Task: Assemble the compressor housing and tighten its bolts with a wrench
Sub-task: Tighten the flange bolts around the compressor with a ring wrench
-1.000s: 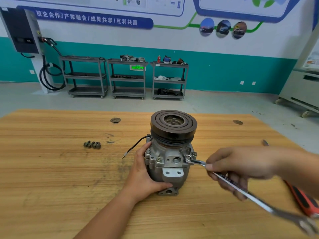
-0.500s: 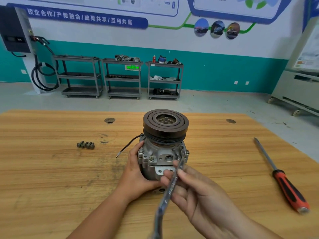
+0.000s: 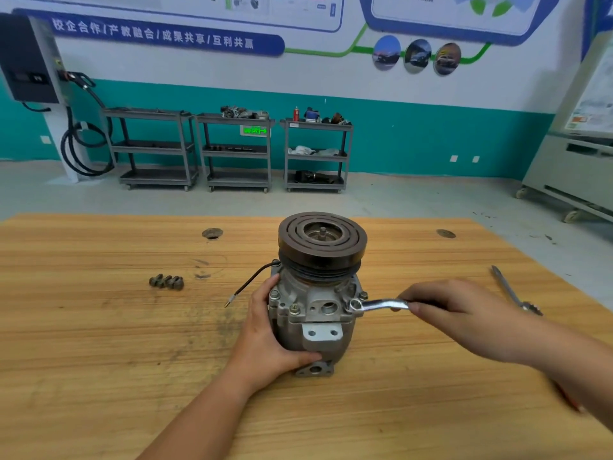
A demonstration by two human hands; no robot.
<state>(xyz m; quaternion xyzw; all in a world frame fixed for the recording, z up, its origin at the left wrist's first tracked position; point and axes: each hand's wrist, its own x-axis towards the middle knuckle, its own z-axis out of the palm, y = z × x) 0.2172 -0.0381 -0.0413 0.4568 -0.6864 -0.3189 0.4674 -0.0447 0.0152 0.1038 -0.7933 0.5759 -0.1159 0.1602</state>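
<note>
Standing upright on the bench point(image 3: 99, 327), the compressor point(image 3: 318, 293) looks heavy, rigid cast metal. The left hand point(image 3: 265, 336) grips its lower body, fingers curled round. The right hand point(image 3: 464, 310) pinches the wrench point(image 3: 381, 304), its ring end on a flange bolt point(image 3: 355, 305).

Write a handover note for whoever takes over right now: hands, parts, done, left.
Left hand grips the compressor on its left side, steadying it upright on the table.
Right hand holds the wrench; its ring end sits over the front-right bolt.
Done: housing together, other flange bolts seated.
Left: tightening; how tight each is cannot be told. Loose bolts lie on the table to the left. Screwdriver lies far right.
</note>
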